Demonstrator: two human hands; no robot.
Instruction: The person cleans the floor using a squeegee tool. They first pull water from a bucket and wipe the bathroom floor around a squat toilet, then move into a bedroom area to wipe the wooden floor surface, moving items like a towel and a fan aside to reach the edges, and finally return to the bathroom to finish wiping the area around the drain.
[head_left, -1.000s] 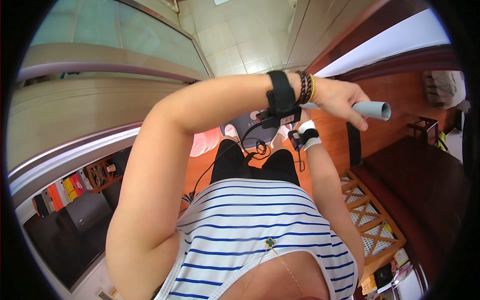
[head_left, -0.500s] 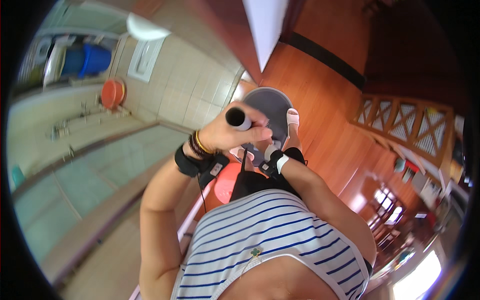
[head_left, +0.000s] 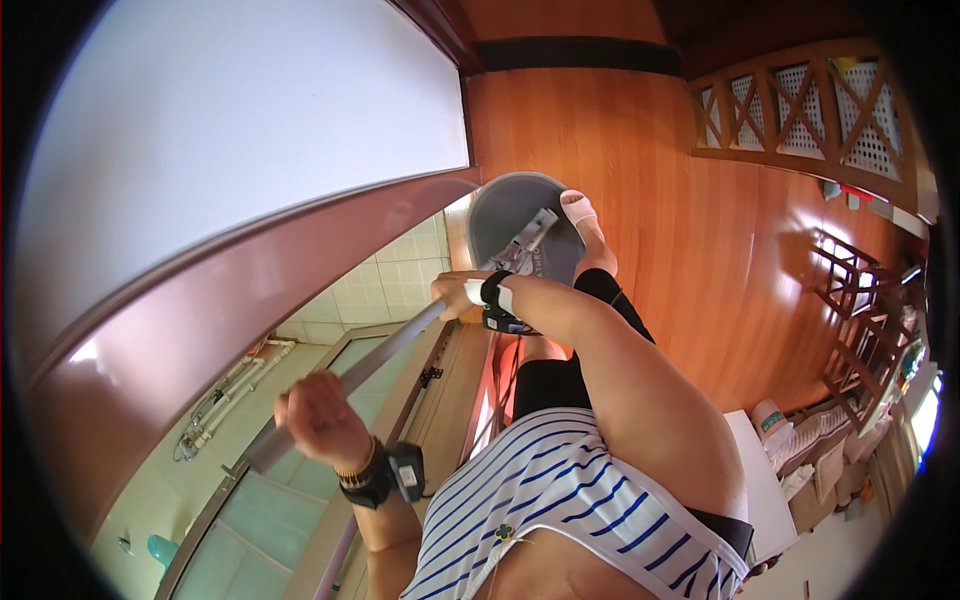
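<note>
Grey and tubular, the pole point(head_left: 385, 350) runs slantwise through both of the person's hands, its long axis leading from the dark oval mat point(head_left: 508, 203) down and leftward in view. Its near end pokes out past the left hand point(head_left: 325, 415), well apart from the mat on the lower-left side. At the far end, a pale, jointed head point(head_left: 535, 232) lies over the mat; whether it touches the mat cannot be told from this angle.

The relation that matters is the order along that line: mat end first, then the right hand point(head_left: 456, 294) just off the mat's lower-left edge, then the left. The right hand is therefore the nearer one to the head. The left grip is clenched around the pole close to its end; the right grip clasps it too, though some of its fingers are hidden.

Half a second earlier the pole was seen almost end-on above the mat, its hollow end facing up, with the left hand right over the mat and the right beneath. Now the pole shows lengthwise and the hands are spread apart. The view has turned as well: a large white panel point(head_left: 250, 120) fills the space to the left of the mat. A pale pink slipper point(head_left: 578, 208) is at the mat's right edge, as before.
</note>
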